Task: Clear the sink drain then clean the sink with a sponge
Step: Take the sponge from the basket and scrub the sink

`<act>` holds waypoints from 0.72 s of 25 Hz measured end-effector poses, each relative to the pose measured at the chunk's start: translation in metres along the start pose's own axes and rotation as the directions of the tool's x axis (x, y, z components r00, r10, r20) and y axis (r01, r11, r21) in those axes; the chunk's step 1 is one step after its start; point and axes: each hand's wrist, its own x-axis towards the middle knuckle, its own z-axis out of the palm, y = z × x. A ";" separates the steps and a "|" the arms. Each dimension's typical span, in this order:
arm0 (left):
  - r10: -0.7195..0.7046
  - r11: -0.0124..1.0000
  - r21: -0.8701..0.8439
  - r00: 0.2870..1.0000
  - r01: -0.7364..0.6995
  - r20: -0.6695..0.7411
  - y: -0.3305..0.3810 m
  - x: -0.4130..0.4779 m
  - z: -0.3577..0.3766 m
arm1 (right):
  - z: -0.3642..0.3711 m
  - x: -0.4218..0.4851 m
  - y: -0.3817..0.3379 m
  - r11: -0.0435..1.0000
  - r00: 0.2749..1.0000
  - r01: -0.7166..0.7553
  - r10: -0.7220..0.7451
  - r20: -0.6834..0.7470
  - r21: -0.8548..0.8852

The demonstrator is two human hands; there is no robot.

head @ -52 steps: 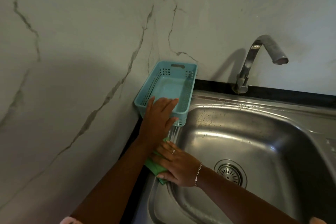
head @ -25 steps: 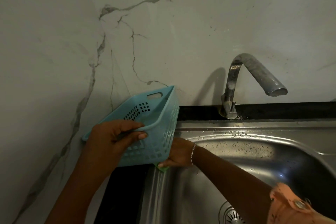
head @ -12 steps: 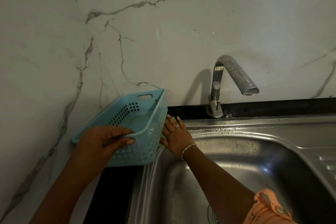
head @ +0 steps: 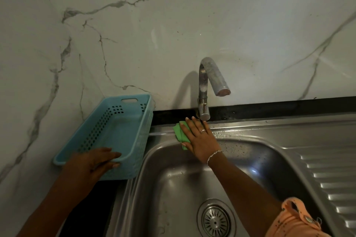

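Observation:
A steel sink [head: 173,183] fills the lower middle, with its round drain strainer [head: 215,221] at the bottom. My right hand [head: 200,140] presses flat on a green sponge [head: 180,132] on the sink's back rim, just left of the tap's base. My left hand [head: 94,161] grips the near rim of an empty blue plastic basket [head: 119,127], which sits in the left corner beside the sink. Most of the sponge is hidden under my palm.
A curved steel tap [head: 208,82] rises from the back ledge by my right fingertips. Marble-patterned wall panels close the left and back. A ribbed drainboard [head: 327,175] lies to the right. A black counter strip [head: 269,107] runs behind the sink.
The basket, lifted and tilted a second ago, is lower and closer to level in the corner. My right hand has slid the sponge rightward along the back rim toward the tap.

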 end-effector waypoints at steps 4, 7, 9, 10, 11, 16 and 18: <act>-0.075 0.993 0.096 0.997 0.072 0.030 0.002 -0.008 0.018 | -0.004 -0.025 0.049 0.998 0.998 -0.031 0.034 0.060 -0.049; -0.018 0.975 0.222 1.000 0.019 -0.010 -0.002 -0.012 0.032 | -0.008 -0.039 0.071 0.996 0.991 -0.078 0.083 0.104 -0.049; -0.029 0.987 0.156 1.000 0.030 -0.005 0.001 -0.016 0.035 | -0.009 -0.048 0.083 0.992 0.987 -0.117 0.122 0.108 -0.052; -0.030 0.990 0.141 1.000 0.030 -0.006 0.001 -0.018 0.035 | -0.009 -0.053 0.090 0.989 0.983 -0.135 0.141 0.116 -0.051; -0.043 0.989 0.144 0.999 0.041 0.006 0.001 -0.020 0.035 | -0.010 -0.058 0.097 0.987 0.980 -0.153 0.158 0.124 -0.047; -0.163 0.957 0.247 0.986 0.149 0.034 -0.011 -0.034 0.039 | -0.017 -0.083 0.122 0.957 0.948 -0.289 0.287 0.136 -0.006; -0.180 0.936 0.319 0.981 0.149 0.068 -0.021 -0.043 0.036 | -0.021 -0.093 0.127 0.938 0.929 -0.347 0.344 0.138 -0.004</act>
